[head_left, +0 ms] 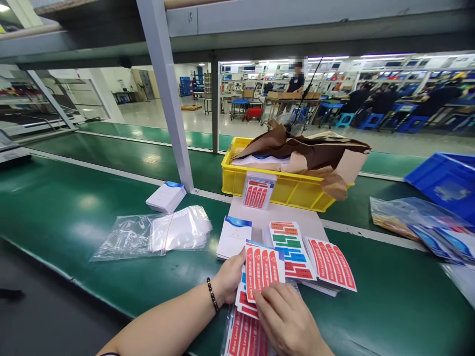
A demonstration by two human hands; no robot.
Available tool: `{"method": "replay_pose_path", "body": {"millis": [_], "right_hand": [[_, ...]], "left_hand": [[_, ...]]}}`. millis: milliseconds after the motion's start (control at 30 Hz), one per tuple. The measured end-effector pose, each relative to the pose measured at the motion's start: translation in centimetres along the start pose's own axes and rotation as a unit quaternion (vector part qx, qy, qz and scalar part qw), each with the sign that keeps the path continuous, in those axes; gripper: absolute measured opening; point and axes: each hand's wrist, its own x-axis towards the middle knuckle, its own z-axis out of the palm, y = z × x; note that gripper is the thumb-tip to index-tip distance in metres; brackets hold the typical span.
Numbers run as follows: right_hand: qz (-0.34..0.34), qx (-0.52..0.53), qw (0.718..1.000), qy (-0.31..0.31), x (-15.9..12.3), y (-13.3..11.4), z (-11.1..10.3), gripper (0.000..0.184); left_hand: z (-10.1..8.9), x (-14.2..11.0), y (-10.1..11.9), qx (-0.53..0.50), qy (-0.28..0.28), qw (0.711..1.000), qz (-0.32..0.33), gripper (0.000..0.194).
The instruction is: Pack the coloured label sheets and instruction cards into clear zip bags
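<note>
My left hand (229,278) grips the left edge of a sheet of red label stickers (262,268), held up over the green table. My right hand (287,319) pinches the same sheet's lower edge, fingers closed on it. More red sticker sheets (243,338) lie under my hands. Beside them sit a multicolour sticker sheet (291,247), another red sheet (332,264) and a white booklet (234,237).
A yellow bin (282,190) with brown paper (315,151) stands behind, a red sticker card (257,193) leaning on it. Clear plastic bags (156,235) and a white box (166,196) lie left. A blue bin (445,180) and bagged items (426,222) are right. People work far behind.
</note>
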Motion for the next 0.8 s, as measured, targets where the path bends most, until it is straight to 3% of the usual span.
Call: {"method": "replay_pose_path", "body": {"millis": [133, 333, 433, 567, 700, 800], "right_hand": [[-0.001, -0.004, 0.999, -0.032, -0.5, -0.2, 1.4, 0.017], [0.02, 0.058, 0.998, 0.001, 0.0, 0.2, 0.7, 0.014], [0.113, 0.105, 0.988, 0.03, -0.1, 2.2, -0.3, 0.02], [0.292, 0.13, 0.947, 0.04, -0.9, 5.2, -0.8, 0.023], [0.352, 0.228, 0.908, -0.019, -1.1, 5.7, -0.9, 0.019], [0.394, 0.244, 0.886, -0.023, -0.9, 5.2, -1.1, 0.021]], "left_hand": [[0.2, 0.0, 0.1, -0.022, -0.023, 0.999, -0.002, 0.051], [-0.1, -0.2, -0.1, 0.073, -0.053, 0.995, 0.05, 0.029], [-0.2, -0.3, 0.0, 0.094, -0.081, 0.99, 0.063, 0.03], [-0.2, -0.5, 0.2, 0.131, -0.098, 0.986, 0.043, 0.036], [-0.2, -0.8, 0.1, 0.175, -0.119, 0.976, 0.042, 0.042], [-0.2, -1.0, -0.1, 0.205, -0.134, 0.968, 0.049, 0.041]]}}
